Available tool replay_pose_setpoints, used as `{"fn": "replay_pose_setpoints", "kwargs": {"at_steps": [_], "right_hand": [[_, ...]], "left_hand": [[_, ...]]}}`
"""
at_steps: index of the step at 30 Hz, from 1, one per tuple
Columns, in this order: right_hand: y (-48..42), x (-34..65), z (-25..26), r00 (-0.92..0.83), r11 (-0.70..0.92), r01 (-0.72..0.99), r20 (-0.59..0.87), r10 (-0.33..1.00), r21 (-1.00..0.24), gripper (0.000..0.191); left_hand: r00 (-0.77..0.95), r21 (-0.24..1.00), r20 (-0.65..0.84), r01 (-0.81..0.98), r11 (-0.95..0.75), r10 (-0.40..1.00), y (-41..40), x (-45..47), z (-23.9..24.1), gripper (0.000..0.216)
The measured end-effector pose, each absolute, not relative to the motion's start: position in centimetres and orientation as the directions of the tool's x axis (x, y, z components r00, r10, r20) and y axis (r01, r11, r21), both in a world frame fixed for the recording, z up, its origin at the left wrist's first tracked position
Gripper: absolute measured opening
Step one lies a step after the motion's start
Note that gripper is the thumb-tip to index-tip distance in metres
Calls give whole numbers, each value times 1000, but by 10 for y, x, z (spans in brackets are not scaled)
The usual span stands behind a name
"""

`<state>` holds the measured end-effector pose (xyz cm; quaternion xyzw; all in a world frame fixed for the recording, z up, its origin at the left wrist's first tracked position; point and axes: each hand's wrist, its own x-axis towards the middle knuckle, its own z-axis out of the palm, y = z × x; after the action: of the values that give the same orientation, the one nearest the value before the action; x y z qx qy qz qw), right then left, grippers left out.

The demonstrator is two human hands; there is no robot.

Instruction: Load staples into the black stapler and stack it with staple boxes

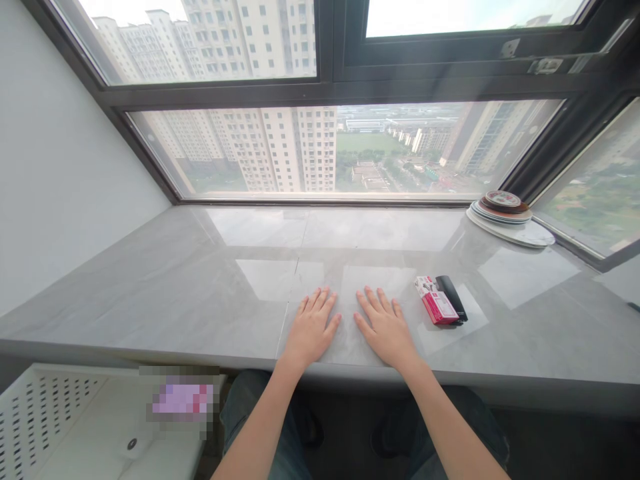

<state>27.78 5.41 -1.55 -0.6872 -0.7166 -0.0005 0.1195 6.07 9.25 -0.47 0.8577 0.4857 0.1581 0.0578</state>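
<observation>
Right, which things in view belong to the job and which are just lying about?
Probably in the job:
left hand and right hand, flat on the gray counter
small box and black object, nearest the right hand

Probably lying about:
round stack, window corner
white perforated bin, lower left

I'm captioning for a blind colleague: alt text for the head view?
Someone's left hand and right hand rest flat, apart, on a gray ledge. Beside the right hand lie a pink-and-white box and a black object; round flat items are stacked near the window.
</observation>
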Motion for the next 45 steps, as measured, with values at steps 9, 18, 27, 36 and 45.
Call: {"fn": "replay_pose_setpoints", "kwargs": {"at_steps": [9, 18, 27, 36, 45], "right_hand": [[54, 279, -14, -27, 58, 980, 162, 986, -189, 60], [53, 279, -11, -26, 54, 978, 140, 990, -203, 60], [53, 278, -11, -24, 55, 978, 156, 988, -200, 60], [54, 279, -12, -22, 54, 978, 159, 987, -200, 60], [53, 278, -10, -26, 57, 979, 157, 987, -198, 60]], "left_hand": [[478, 282, 229, 801, -528, 848, 93, 61, -4, 55], [473, 283, 231, 803, -524, 850, 93, 61, -4, 54], [475, 279, 235, 803, -527, 848, 93, 61, -4, 54], [474, 286, 231, 801, -525, 850, 93, 61, -3, 54], [474, 287, 231, 801, -525, 850, 93, 62, -3, 54]]}}
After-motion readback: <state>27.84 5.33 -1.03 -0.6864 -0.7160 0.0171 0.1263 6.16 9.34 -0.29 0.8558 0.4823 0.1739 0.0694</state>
